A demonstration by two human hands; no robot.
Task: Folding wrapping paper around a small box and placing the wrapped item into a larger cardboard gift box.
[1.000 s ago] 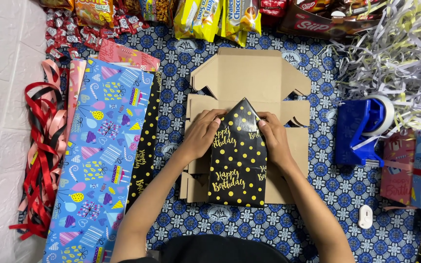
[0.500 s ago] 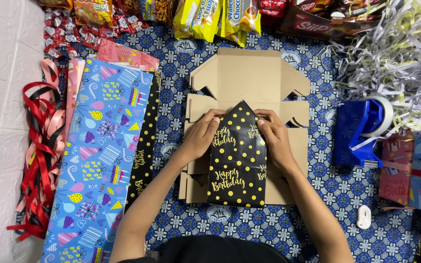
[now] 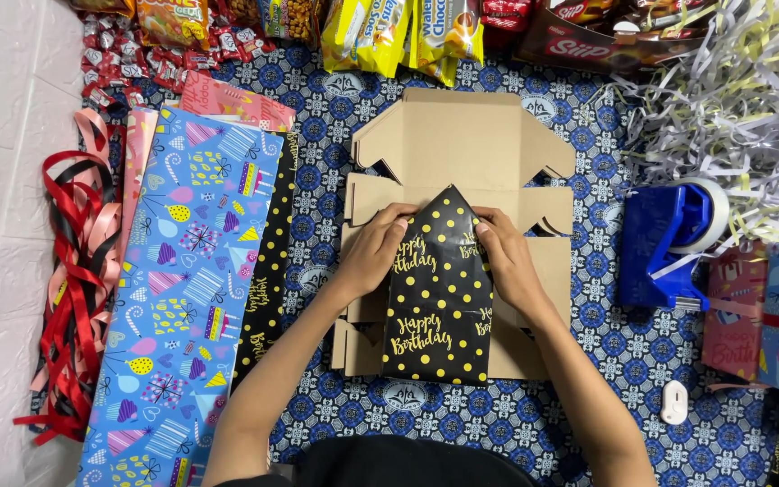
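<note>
1. I see my left hand pressing flat on the upper left edge of the black gift-wrapped parcel, fingers pressed together along the slanted fold, pinning the paper rather than pinching it.
2. My right hand mirrors it on the upper right slanted edge, fingers close together and laid on the paper, thumb toward the peak.
3. The parcel is black with yellow dots and gold script, its top folded to a point. It lies in the middle of the scene, on a stack of flattened brown cardboard boxes.
4. The cardboard rests on a blue patterned cloth.
5. Left of the cardboard lies a long blue wrapping sheet with party motifs, and beside it, a bundle of red, black and pink ribbons.
6. To the right stands a blue tape dispenser, near a heap of shredded paper.
7. Snack packets line the top edge.
</note>
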